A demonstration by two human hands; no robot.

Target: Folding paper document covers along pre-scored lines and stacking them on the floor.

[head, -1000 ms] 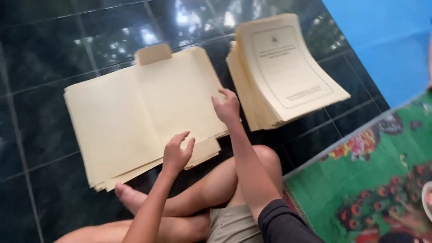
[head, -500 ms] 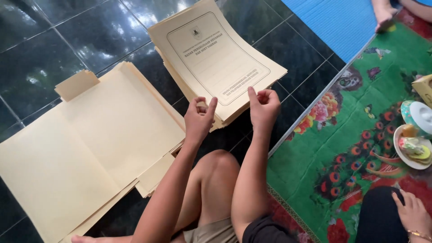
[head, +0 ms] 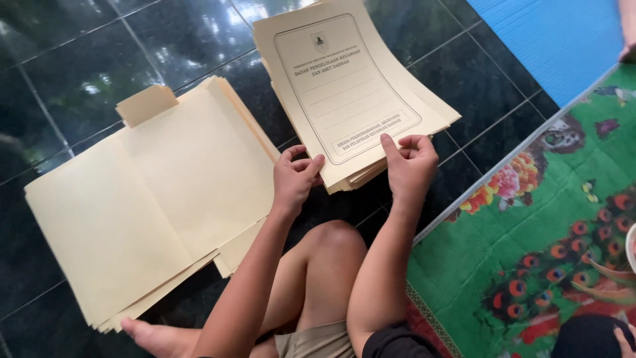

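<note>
A stack of closed cream folders (head: 351, 86) with a printed frame on the top cover lies on the dark tiled floor (head: 73, 59). My left hand (head: 296, 178) grips the stack's near left corner. My right hand (head: 411, 162) pinches the near edge of the top folder between thumb and fingers. To the left lies a pile of opened cream folders (head: 146, 199), spread flat with a tab sticking out at the top. My bent knee (head: 331, 245) sits just below the hands.
A green mat with a bird and flower pattern (head: 550, 225) covers the floor at right. A blue mat (head: 563, 40) lies at the upper right. Another person's hand (head: 623, 338) shows at the lower right corner.
The view has shifted and drawn closer. Both my hands moved from the opened pile across to the closed stack, and now grip its near edge.
</note>
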